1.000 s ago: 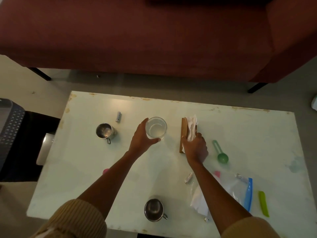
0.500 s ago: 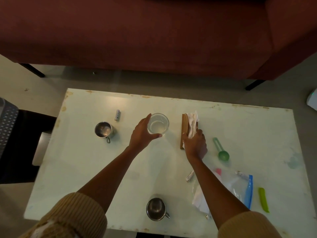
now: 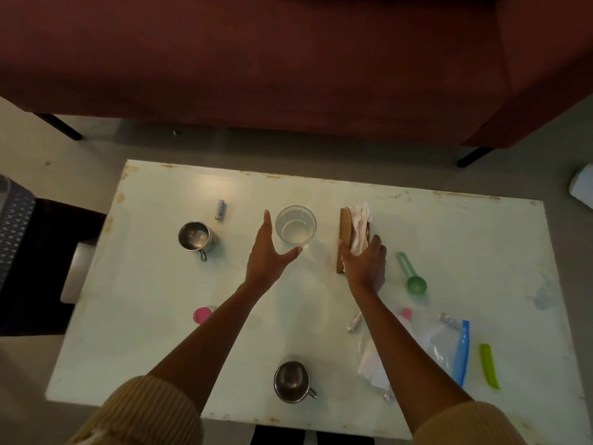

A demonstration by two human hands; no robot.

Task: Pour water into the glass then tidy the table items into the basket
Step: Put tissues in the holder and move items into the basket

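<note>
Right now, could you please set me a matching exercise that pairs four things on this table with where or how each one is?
Things:
1. glass
2. napkin holder
3. green scoop
4. zip bag

States:
A. has a blue strip along one edge
B. holds water, beside the open left hand
C. gripped by the right hand
D. lies flat, bowl at its near end

Pairs: 1-B; 2-C; 3-D; 4-A.
</note>
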